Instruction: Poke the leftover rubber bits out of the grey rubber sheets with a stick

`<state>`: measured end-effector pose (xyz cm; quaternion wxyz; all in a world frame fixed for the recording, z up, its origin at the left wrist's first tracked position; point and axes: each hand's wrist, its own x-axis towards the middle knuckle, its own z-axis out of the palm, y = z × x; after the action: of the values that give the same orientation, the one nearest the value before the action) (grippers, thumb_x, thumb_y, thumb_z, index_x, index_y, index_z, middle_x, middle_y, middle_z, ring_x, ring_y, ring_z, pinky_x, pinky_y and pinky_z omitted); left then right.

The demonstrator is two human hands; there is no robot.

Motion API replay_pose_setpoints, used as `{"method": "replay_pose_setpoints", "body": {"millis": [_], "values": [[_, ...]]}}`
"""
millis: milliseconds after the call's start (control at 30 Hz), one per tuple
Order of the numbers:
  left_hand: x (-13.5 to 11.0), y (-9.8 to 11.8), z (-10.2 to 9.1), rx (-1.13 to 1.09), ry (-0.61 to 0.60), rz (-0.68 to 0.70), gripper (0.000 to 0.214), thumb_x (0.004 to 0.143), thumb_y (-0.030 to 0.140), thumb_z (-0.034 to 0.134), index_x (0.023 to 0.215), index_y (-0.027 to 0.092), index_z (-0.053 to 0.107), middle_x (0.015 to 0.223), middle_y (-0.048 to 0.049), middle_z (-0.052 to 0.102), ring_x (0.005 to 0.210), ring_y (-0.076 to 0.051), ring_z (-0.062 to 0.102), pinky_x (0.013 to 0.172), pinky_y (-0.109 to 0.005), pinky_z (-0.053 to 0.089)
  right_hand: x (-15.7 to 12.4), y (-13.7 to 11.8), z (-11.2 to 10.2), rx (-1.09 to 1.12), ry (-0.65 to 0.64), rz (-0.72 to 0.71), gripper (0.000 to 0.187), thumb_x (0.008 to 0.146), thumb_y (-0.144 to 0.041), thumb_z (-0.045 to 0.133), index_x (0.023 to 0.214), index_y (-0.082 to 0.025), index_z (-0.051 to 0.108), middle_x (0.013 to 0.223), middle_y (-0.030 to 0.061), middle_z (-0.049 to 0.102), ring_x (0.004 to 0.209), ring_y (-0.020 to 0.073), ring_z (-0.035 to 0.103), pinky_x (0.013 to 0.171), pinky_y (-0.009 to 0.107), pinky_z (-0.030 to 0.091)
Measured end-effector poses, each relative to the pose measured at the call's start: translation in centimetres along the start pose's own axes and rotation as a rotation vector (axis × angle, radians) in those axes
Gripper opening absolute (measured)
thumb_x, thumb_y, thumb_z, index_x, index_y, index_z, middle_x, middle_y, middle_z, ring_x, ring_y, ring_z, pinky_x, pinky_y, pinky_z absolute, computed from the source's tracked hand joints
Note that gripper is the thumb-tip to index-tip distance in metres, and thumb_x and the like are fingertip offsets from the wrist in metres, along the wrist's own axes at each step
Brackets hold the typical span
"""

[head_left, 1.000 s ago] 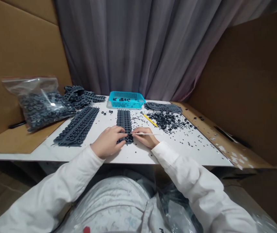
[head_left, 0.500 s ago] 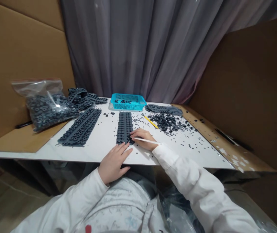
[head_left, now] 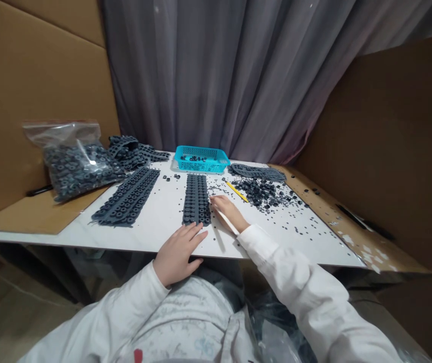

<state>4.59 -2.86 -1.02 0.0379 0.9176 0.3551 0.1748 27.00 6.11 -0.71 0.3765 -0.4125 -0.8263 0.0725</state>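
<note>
My left hand (head_left: 178, 253) rests at the table's front edge with its fingers apart, holding nothing, just below a dark grey moulded rubber strip (head_left: 196, 199). My right hand (head_left: 226, 210) sits just right of that strip. It pinches a thin white stick (head_left: 227, 223), whose lower end slants towards me. Loose rubber specks lie around the strip on the white tabletop (head_left: 155, 224). A second rubber strip (head_left: 125, 195) lies to the left, angled across the table.
A clear plastic bag of dark rubber rings (head_left: 75, 169) and tangled strips (head_left: 128, 153) lie at the back left. Behind them stand a blue plastic basket (head_left: 201, 159), a heap of loose rubber pieces (head_left: 259, 192) and a yellow pencil (head_left: 236, 191). Cardboard walls and a grey curtain surround the table.
My left hand has drawn back from the strip to the table's front edge. My right hand has shifted slightly right, and the white stick has turned from lying across to slanting towards me.
</note>
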Motion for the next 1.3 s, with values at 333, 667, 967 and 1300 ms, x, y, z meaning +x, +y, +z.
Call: {"method": "replay_pose_setpoints", "body": {"millis": [333, 667, 967, 1300], "values": [[-0.1, 0.2, -0.1, -0.012, 0.007, -0.012, 0.064, 0.075, 0.023, 0.065, 0.136, 0.019, 0.045, 0.147, -0.0093, 0.038, 0.134, -0.028, 0.035, 0.111, -0.047, 0.031, -0.2, -1.3, -0.4, 0.512, -0.076, 0.164, 0.022, 0.088, -0.041, 0.056, 0.091, -0.019, 0.059, 0.118, 0.0129, 0.064, 0.116, 0.0239, 0.057, 0.098, 0.042, 0.043], [0.0, 0.2, -0.2, -0.027, 0.021, -0.009, 0.063, 0.075, 0.024, 0.064, 0.135, 0.020, 0.045, 0.146, -0.0094, 0.040, 0.134, -0.029, 0.036, 0.110, -0.047, 0.032, -0.1, -1.1, 0.0, 0.393, -0.096, 0.100, 0.023, 0.089, -0.042, 0.054, 0.089, -0.020, 0.059, 0.112, 0.0123, 0.068, 0.116, 0.0242, 0.058, 0.100, 0.045, 0.042], [-0.1, 0.2, 0.0, -0.022, 0.027, -0.010, 0.063, 0.076, 0.024, 0.064, 0.136, 0.020, 0.044, 0.147, -0.0086, 0.039, 0.134, -0.028, 0.036, 0.111, -0.046, 0.030, 0.5, -0.6, -0.7, 0.055, -0.227, -0.130, 0.018, 0.094, -0.031, 0.046, 0.097, -0.020, 0.060, 0.115, 0.0108, 0.067, 0.109, 0.0229, 0.059, 0.093, 0.039, 0.046], [-0.1, 0.1, 0.0, -0.029, 0.035, 0.001, 0.063, 0.075, 0.023, 0.064, 0.135, 0.020, 0.045, 0.146, -0.0091, 0.040, 0.133, -0.029, 0.037, 0.110, -0.047, 0.032, 1.3, 0.6, -0.4, -0.305, -0.101, -0.070, 0.016, 0.092, -0.023, 0.049, 0.103, -0.019, 0.061, 0.107, 0.0123, 0.068, 0.104, 0.0258, 0.056, 0.093, 0.042, 0.039]]}}
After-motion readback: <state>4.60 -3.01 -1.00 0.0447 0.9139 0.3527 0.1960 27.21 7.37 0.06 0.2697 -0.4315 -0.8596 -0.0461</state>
